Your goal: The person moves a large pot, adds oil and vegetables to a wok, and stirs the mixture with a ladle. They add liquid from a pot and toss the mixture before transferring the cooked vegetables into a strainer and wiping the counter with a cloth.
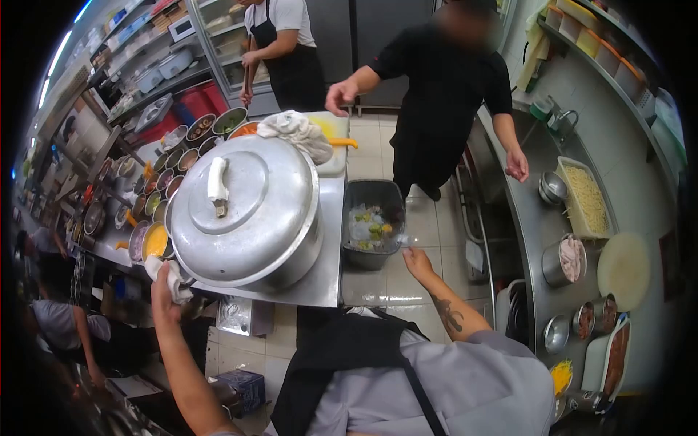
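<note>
Left hand: your left hand (166, 294) closes its fingers round a white cloth (176, 278), bunched against the near rim of the aluminium pot (291, 251).
Right hand: your right hand (416, 261) hangs just by the near rim of the grey bin (371, 195). Its fingers are loosely together, and you cannot tell whether they pinch anything.
Pot: it stands with its lid (251, 200) on, at the near edge of the steel counter (326, 280).
Bin: it is on the floor beside the counter, with scraps inside.
Nearby: a person in black (443, 87) stands beyond the bin.
</note>
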A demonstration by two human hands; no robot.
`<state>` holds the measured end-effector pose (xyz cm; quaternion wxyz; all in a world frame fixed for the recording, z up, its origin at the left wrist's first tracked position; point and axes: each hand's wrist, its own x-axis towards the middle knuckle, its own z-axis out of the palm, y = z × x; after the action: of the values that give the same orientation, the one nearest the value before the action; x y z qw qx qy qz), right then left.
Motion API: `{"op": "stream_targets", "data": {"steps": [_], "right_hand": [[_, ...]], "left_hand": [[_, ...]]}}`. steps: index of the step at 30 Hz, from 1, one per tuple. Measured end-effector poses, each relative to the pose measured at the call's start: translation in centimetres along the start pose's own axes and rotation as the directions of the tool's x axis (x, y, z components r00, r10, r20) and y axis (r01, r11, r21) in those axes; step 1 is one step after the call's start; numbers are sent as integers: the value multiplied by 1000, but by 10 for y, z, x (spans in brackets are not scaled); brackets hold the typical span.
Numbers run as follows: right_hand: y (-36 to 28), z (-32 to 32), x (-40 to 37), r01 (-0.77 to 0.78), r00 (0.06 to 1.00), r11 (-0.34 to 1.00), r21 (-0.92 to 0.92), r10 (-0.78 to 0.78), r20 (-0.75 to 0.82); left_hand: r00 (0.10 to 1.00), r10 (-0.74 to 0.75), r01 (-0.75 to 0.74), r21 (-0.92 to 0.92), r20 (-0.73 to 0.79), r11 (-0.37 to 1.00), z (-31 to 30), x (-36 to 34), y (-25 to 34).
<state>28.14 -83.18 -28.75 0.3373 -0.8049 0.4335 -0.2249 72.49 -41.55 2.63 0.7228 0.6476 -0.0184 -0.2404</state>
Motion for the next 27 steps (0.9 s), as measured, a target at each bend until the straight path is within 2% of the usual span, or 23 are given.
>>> {"op": "stream_targets", "data": {"steps": [2,3,5,6,7,9,11,13,14,17,18,20,21,26,27], "right_hand": [[45,2,-48,-74,989,975,-211,100,112],[64,5,-69,-169,964,961,-221,207,164],[113,17,-104,-306,856,898,-316,405,321],[124,16,-119,-247,814,890,-382,405,417],[151,24,-133,-279,724,891,-359,441,530],[134,8,-151,-271,579,880,-391,473,664],[154,12,-163,-236,503,931,-279,363,784],[210,36,-182,-301,469,941,-157,289,834],[222,46,-179,-339,452,936,-97,252,856],[193,42,-159,-354,471,895,-272,422,775],[96,-6,-132,-192,463,913,-360,407,787],[68,-15,-122,-328,475,894,-305,435,765],[63,-14,-120,-398,484,877,-271,451,750],[88,16,-118,-506,521,854,-117,411,748],[88,20,-122,-518,516,849,-102,406,755]], "left_hand": [[999,24,-22,-59,23,998,-1,-6,-3],[999,14,-12,-66,32,998,3,-11,-2],[1000,-8,9,-64,9,998,0,-12,-6],[1000,-14,15,-28,19,999,-2,-12,-8],[1000,-22,22,4,21,1000,-7,-13,-10],[999,-10,12,58,-38,998,-6,-16,-13],[999,21,-19,55,-36,998,5,-31,-12],[997,42,-44,-38,-58,998,10,-38,-18],[995,32,-34,-28,-93,999,10,-39,-20],[989,106,-111,-45,-100,993,22,-54,-20],[984,124,-132,-60,-126,989,26,-55,-22],[976,133,-143,-45,-170,989,31,-55,-22],[979,141,-156,-93,-148,983,26,-49,-28],[995,97,-102,-182,-37,978,22,-44,-29],[993,100,-109,-175,-63,979,22,-45,-28]]}}
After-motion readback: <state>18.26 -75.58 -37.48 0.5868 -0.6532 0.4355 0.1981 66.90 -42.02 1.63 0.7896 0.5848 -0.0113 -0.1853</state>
